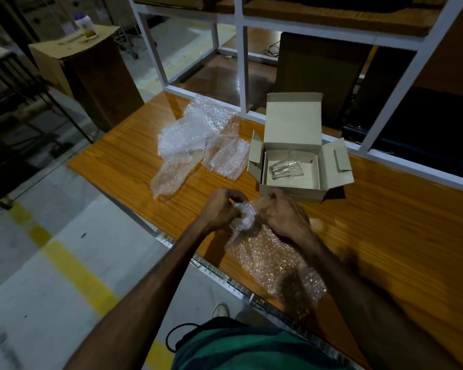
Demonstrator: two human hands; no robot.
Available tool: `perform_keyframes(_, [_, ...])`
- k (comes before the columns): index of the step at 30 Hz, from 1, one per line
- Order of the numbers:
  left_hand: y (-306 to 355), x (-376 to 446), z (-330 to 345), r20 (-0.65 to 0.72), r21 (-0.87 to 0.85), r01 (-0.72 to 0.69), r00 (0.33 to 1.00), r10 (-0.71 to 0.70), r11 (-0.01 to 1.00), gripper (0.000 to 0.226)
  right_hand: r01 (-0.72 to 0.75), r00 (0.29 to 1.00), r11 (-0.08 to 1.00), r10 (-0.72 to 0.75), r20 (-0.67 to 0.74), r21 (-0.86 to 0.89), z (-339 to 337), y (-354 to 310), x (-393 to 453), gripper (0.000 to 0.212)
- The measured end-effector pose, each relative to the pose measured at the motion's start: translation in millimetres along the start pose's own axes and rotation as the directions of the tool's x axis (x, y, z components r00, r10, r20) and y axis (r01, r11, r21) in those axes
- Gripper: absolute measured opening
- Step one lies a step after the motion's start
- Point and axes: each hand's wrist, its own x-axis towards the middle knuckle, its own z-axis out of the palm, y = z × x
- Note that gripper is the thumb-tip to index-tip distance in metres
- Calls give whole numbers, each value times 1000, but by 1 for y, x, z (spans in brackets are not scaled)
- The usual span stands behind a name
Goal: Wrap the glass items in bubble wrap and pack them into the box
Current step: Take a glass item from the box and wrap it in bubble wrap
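1. Near the front edge of the wooden counter, a bundle of bubble wrap is gripped between both hands.
2. The fingers of the left hand are curled round the bundle's left end; the fingers of the right hand are curled over its right part. What lies inside the bundle cannot be made out.
3. The bundle's long axis runs roughly left to right between the hands, and the rest of the sheet trails from it toward the person, lying flat on the counter.
4. Just beyond the right hand an open cardboard box is seen, its lid flap standing up at the back and its side flaps spread.
5. A bare clear glass is lying on its side in the box, its long axis running left to right with a slight tilt; which end is the mouth cannot be told.
6. Loose bubble wrap pieces are heaped left of the box, well apart from the hands.
7. No readable writing is seen on the box or wrap.
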Motion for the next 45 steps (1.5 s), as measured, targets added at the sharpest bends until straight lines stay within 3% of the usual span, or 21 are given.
perform_keyframes(2, [0, 0, -2, 11, 6, -20, 1000, 20, 1000, 21, -23, 999, 1000, 24, 37, -13, -1, 4, 3, 50])
perform_keyframes(4, [0, 0, -2, 17, 11, -20, 1000, 20, 1000, 19, -48, 999, 997, 49, 13, -67, -4, 9, 5, 22])
perform_keyframes(7, [0, -1, -1, 15, 16, -31, 999, 31, 999, 13, -60, 998, 997, 59, -5, -41, -7, 11, 7, 35])
perform_keyframes(10, [1, 1, 3, 6, 9, -22, 1000, 22, 1000, 10, 27, 999, 1000, -27, 18, -15, -7, 7, 10, 37])
perform_keyframes(14, [1, 4, 6, -22, 10, 39, 999, -38, 999, 11, 49, 992, 980, -70, 105, 190, -7, 1, 1, 25])
perform_keyframes(17, [3, 6, 8, -30, 19, 78, 997, -77, 997, 12, -14, 996, 940, -17, 89, 342, -6, 4, -5, 9])
perform_keyframes(23, [9, 13, 12, -32, 49, 119, 993, -118, 992, 20, -179, 969, 739, 19, 245, 649, -16, 1, 1, 21])
perform_keyframes(27, [7, 14, 9, -37, 63, 129, 991, -127, 990, 29, -337, 927, 478, 20, 373, 811, -15, 13, 2, 37])
perform_keyframes(30, [3, 13, 10, -41, 50, 129, 991, -128, 990, 23, -394, 894, 361, -66, 444, 846, -16, 23, -2, 54])
perform_keyframes(34, [0, 13, 11, -57, 49, 125, 991, -123, 991, 16, -347, 883, 424, -153, 444, 836, -23, 24, -8, 57])
perform_keyframes(38, [1, 12, 15, -63, 22, 130, 990, -128, 991, 14, -201, 944, 577, -102, 313, 792, -20, 21, -6, 51])
perform_keyframes(45, [1, 4, 14, -75, -75, 108, 991, -114, 991, 13, -141, 981, 679, -2, 194, 720, -11, -4, -6, 40])
